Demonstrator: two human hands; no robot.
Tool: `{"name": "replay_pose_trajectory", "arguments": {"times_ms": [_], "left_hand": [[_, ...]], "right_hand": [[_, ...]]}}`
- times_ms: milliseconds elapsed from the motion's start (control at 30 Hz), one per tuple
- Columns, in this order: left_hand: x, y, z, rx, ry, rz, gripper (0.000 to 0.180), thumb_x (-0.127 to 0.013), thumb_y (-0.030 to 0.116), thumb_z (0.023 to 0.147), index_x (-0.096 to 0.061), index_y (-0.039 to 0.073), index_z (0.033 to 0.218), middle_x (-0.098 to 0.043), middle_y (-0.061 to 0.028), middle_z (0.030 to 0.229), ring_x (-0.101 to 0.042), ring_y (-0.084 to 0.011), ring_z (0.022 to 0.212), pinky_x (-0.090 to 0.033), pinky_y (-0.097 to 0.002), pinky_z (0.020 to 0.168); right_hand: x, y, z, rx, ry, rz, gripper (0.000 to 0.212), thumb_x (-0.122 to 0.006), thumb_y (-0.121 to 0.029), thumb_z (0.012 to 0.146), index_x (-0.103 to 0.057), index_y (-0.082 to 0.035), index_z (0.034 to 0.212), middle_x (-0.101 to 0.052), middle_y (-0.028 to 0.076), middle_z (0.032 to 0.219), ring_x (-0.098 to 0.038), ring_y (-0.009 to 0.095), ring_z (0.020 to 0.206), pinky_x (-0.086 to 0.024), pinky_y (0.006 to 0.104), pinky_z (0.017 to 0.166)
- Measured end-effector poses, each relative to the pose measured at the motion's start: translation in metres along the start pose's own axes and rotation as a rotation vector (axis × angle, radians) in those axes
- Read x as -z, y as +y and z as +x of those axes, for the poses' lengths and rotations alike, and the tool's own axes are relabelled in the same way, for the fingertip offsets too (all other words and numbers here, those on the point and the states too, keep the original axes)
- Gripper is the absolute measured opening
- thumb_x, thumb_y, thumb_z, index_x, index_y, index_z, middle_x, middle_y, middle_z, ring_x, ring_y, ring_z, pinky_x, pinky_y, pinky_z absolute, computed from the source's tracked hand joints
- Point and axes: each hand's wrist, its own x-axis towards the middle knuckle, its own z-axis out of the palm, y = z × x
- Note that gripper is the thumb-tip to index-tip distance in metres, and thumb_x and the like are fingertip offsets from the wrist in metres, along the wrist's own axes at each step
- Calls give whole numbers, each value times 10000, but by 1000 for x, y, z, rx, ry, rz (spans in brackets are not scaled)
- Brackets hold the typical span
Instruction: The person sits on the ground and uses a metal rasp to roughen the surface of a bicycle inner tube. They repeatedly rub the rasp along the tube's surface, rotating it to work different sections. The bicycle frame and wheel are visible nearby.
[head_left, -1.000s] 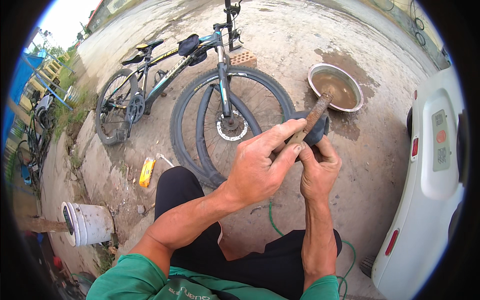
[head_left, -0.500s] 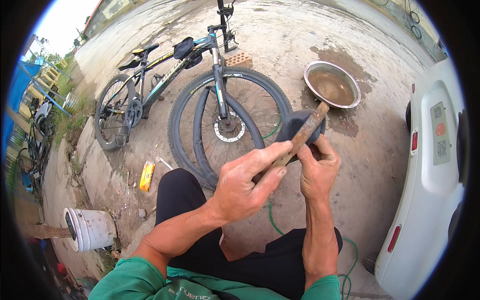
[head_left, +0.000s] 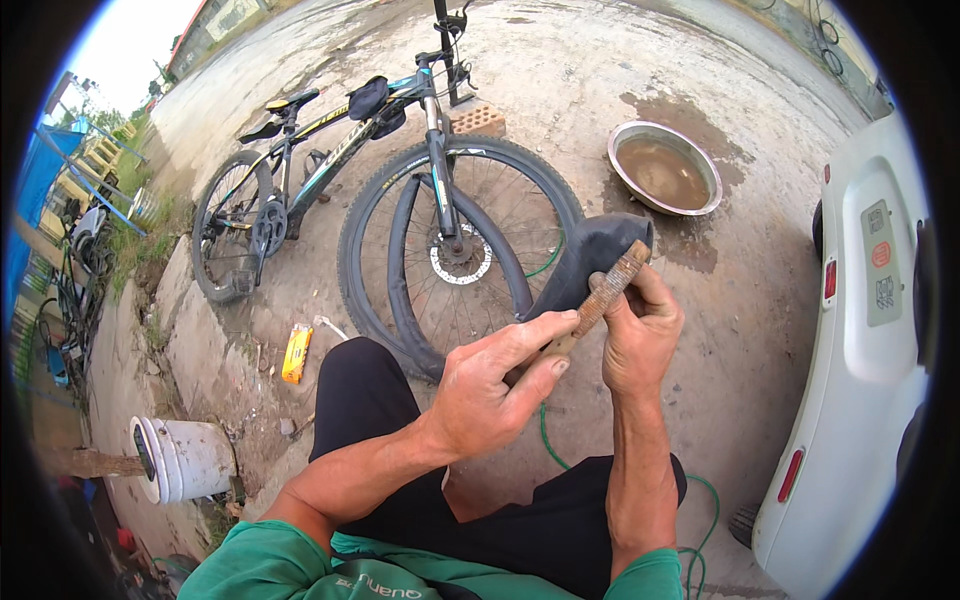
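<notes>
Your left hand (head_left: 500,385) pinches a rusty rasp (head_left: 598,300) by its lower end; your right hand (head_left: 640,335) is wrapped round a fold of black inner tube (head_left: 585,262), rasp laid across it, above your knees. Bike's front wheel (head_left: 455,250) sits just ahead; water basin (head_left: 664,168) farther off, white vehicle (head_left: 860,370) close on your right. Bare concrete (head_left: 730,300) btwn basin and vehicle.

Both hands (head_left: 560,365) raised (grips closed)

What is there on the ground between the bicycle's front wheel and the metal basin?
Head view: only bare, partly wet concrete lies between the front wheel and the basin.
</notes>
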Motion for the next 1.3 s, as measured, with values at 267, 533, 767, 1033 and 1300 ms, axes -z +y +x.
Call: {"name": "replay_pose_trajectory", "arguments": {"times_ms": [267,533,767,1033,1300], "left_hand": [[4,6,44,86,109,-55,431,-692,21,964,-647,43,1392,-723,-75,831,-645,-81,690,-517,-263,627],[-8,-1,41,113,89,-58,418,-685,43,975,-642,51,1390,-670,-64,738,-629,-87,637,-501,-277,582],[-4,5,4,44,85,-53,436,-710,-10,943,-655,26,1375,-740,-78,881,-665,-97,707,-540,-271,642],[-8,-5,57,168,170,-119,417,-689,72,982,-636,30,1393,-593,5,687,-545,-52,638,-463,-253,581],[-14,-1,21,200,72,-112,423,-682,44,986,-624,21,1404,-620,-1,734,-551,-38,641,-445,-239,571]], "right_hand": [[-11,-9,0,-27,29,83,193,-731,56,944,-719,70,1136,-682,31,1026,-657,90,926,-544,248,819],[-9,12,-4,-11,-25,189,251,-727,22,958,-705,53,1206,-705,69,1140,-663,122,1013,-544,281,914],[-5,5,-3,-39,-11,237,182,-700,50,969,-713,55,1150,-690,39,1123,-655,103,1003,-538,268,904],[-8,4,-4,-77,-12,295,280,-681,15,987,-681,51,1264,-727,80,1171,-675,130,1043,-545,293,946],[-1,14,-6,-72,-49,321,334,-665,-6,1004,-653,61,1331,-723,76,1201,-667,115,1058,-543,276,940]]}}
